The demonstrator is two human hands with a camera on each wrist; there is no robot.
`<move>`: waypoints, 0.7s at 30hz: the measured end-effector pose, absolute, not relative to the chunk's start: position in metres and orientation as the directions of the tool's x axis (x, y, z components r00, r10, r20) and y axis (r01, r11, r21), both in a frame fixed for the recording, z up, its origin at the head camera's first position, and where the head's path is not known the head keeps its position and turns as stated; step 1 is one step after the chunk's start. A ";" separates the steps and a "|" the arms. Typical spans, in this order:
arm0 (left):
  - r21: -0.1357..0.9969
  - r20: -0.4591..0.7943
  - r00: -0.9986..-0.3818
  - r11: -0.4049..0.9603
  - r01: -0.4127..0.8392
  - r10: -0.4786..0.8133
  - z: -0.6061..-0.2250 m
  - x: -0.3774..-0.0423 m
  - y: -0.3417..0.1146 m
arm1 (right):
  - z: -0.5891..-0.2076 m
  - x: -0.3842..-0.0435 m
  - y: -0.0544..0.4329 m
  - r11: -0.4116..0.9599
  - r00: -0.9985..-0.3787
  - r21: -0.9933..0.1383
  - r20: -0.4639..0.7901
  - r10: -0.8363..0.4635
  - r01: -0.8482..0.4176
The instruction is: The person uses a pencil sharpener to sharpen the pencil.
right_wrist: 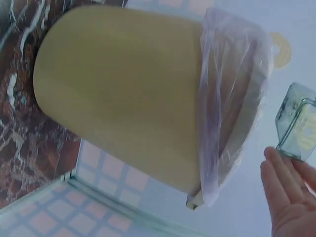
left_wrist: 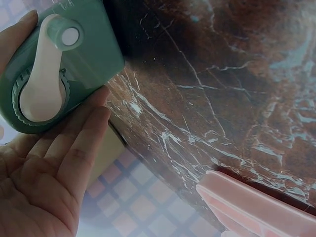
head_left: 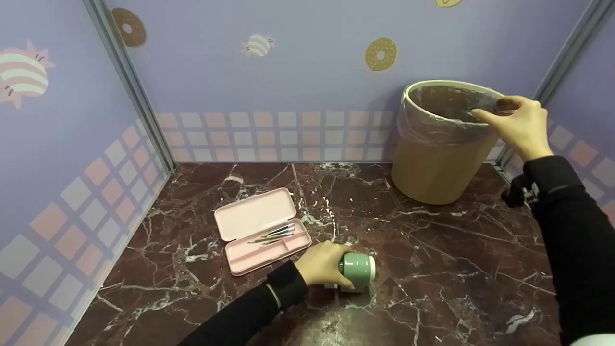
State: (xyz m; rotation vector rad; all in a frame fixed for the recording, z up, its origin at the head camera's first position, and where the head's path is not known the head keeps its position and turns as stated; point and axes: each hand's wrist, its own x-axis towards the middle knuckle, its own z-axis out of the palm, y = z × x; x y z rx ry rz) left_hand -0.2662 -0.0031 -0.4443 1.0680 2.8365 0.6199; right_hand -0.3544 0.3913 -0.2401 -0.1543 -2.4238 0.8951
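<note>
My left hand (head_left: 323, 264) grips a green crank pencil sharpener (head_left: 356, 271) on the marble table. In the left wrist view its pale crank handle (left_wrist: 43, 74) faces the camera, with my thumb on one side and my fingers along the other. My right hand (head_left: 521, 126) is raised at the right rim of a tan trash bin (head_left: 432, 168) lined with a clear plastic bag (right_wrist: 212, 108). Between its thumb and fingers it pinches a small clear plastic box (right_wrist: 292, 118), best seen in the right wrist view, over the bin's mouth.
Left of the sharpener lies an open pink pencil case (head_left: 257, 214) with several pencils (head_left: 276, 234) in it. Small white specks (head_left: 329, 211) dot the table between case and bin. Patterned panels (head_left: 312, 72) enclose the back and sides.
</note>
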 end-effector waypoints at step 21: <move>0.366 0.077 -0.765 0.696 0.618 0.639 -0.446 -0.267 -0.003 | -0.239 -0.395 0.389 0.985 -0.848 -0.169 0.517 0.114 0.029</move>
